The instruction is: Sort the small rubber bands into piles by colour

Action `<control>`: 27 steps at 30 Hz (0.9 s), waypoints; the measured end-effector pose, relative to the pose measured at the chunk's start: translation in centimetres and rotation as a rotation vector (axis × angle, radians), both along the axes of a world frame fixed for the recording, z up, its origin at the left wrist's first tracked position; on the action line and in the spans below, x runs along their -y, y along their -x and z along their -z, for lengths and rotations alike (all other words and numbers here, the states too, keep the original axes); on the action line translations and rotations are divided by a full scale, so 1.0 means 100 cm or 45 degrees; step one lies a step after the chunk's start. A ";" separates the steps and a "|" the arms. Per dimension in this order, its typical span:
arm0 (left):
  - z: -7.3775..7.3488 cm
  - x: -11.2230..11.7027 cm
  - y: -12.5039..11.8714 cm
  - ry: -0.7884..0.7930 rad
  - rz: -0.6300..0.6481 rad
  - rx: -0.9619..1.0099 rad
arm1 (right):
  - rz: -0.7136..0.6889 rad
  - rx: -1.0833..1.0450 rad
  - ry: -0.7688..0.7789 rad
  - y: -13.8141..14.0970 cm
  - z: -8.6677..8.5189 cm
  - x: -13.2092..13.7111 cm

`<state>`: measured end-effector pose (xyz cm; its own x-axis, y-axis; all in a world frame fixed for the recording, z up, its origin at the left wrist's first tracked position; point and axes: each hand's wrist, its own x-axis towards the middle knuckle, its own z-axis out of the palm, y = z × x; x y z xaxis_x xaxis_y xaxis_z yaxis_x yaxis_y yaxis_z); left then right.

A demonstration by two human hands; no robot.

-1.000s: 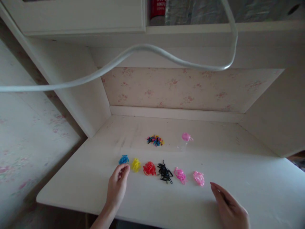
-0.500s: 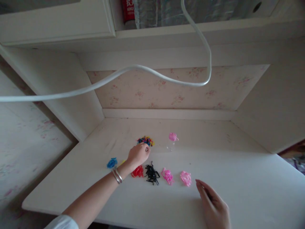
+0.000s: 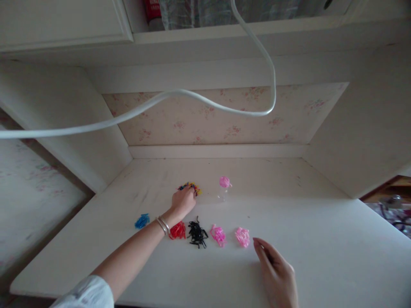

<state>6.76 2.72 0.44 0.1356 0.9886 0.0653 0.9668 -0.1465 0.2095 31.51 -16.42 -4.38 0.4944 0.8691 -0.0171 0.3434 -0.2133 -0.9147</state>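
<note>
My left hand (image 3: 183,202) reaches to the near side of a mixed, many-coloured pile of small rubber bands (image 3: 190,187). Its fingers are closed in a pinch, and what they hold is hidden. Before me lies a row of single-colour piles: blue bands (image 3: 142,221), red bands (image 3: 177,231), black bands (image 3: 197,233), bright pink bands (image 3: 218,235) and pale pink bands (image 3: 242,237). My left forearm passes between the blue and red ones. Beside the pale pink pile, my right hand (image 3: 276,269) is held with thumb and fingers pressed together; I cannot make out anything in it.
Behind the row stands a small clear container (image 3: 222,195) with a pink piece (image 3: 224,182) at its top. A white cable (image 3: 180,92) crosses the view above the white desk (image 3: 305,239). Side panels and an overhead shelf (image 3: 199,26) enclose the desk.
The view has shifted a little, so the scene sits further left. My left hand has moved slightly further onto the mixed pile. My right hand keeps its pose beside the pale pink bands.
</note>
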 end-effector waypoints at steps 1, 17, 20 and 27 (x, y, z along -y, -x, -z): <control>0.000 0.001 0.001 -0.002 0.002 0.010 | 0.011 0.002 -0.002 0.000 -0.001 0.000; -0.023 0.018 0.050 0.137 0.079 0.210 | 0.050 0.027 0.011 0.002 0.000 0.000; -0.024 0.019 0.060 0.126 0.037 0.185 | 0.050 0.040 0.031 0.002 0.001 0.000; -0.023 0.019 0.068 0.057 -0.016 0.191 | 0.027 0.080 0.072 0.002 0.000 0.000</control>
<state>-0.04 0.84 2.78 0.1155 0.9925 0.0395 0.9257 -0.1219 0.3581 31.28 -16.46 -4.39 0.5142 0.8570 -0.0341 0.3948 -0.2718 -0.8776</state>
